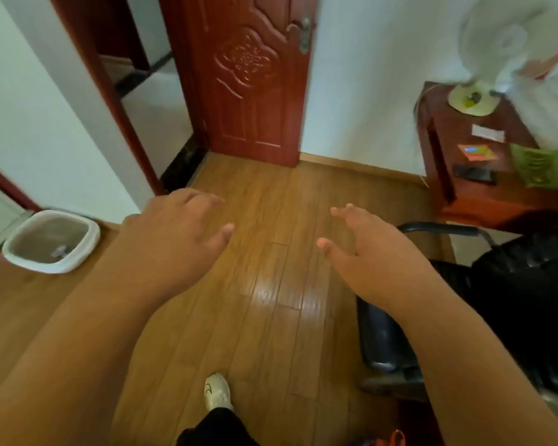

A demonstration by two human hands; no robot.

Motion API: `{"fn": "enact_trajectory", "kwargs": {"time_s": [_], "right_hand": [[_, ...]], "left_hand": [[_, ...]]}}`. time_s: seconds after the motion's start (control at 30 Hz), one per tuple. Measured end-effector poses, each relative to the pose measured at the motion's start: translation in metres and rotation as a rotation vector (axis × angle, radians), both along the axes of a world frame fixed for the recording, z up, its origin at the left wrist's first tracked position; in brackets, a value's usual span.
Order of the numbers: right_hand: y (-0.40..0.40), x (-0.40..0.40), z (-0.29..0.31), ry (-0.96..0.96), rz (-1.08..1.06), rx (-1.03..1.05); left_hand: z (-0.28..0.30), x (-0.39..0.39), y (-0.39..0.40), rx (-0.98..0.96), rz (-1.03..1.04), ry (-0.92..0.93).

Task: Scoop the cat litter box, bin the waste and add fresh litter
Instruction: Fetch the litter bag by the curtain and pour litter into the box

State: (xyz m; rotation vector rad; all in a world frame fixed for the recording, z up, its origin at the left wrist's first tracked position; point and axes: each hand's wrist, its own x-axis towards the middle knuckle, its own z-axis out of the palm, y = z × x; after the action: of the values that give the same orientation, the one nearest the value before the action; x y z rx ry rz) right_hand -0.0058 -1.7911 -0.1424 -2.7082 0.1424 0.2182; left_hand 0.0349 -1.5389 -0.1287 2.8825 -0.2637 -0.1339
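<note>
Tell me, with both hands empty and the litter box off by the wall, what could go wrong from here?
The black chair sits close beside the right hand, so an arm or leg may bump it in turning. No scoop or litter bag shows, and the left hand holds nothing, so scooping the litter box cannot begin yet. The glossy wood floor might be slippery underfoot.

- Your litter box (50, 241) has a white rim, with grey-brown litter inside.
- The floor (264, 252) you stand on is honey-brown wood in long planks.
- Ahead of you, the door (248, 78) is dark red-brown with a carved ornamental pattern.
- The walls (361, 85) are plain white.
- To your right, the side table (484, 194) is reddish brown, the fan (496, 43) white, the chair (512, 284) black.
- Your shoe (218, 392) is cream-white; the trouser leg (213, 428) is black.
</note>
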Motion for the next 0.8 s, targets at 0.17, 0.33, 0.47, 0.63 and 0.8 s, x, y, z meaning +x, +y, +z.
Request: {"fn": "enact_trajectory", "kwargs": {"time_s": [0.17, 0.33, 0.47, 0.63, 0.8], "right_hand": [[0.083, 0.04, 0.006, -0.011, 0.223, -0.027], [0.17, 0.074, 0.003, -0.019, 0.409, -0.042], [0.236, 0.095, 0.002, -0.042, 0.543, -0.045], [0.307, 0.113, 0.006, -0.065, 0.62, -0.057], [0.377, 0.126, 0.002, -0.066, 0.7, -0.058]], "left_hand": [[0.001, -0.022, 0.088, -0.028, 0.221, -0.004], [-0.003, -0.033, 0.169, -0.016, 0.4, 0.012], [-0.007, -0.04, 0.231, -0.015, 0.498, 0.023], [-0.014, -0.043, 0.294, 0.004, 0.583, 0.09], [-0.016, -0.046, 0.351, 0.002, 0.693, 0.115]]}}
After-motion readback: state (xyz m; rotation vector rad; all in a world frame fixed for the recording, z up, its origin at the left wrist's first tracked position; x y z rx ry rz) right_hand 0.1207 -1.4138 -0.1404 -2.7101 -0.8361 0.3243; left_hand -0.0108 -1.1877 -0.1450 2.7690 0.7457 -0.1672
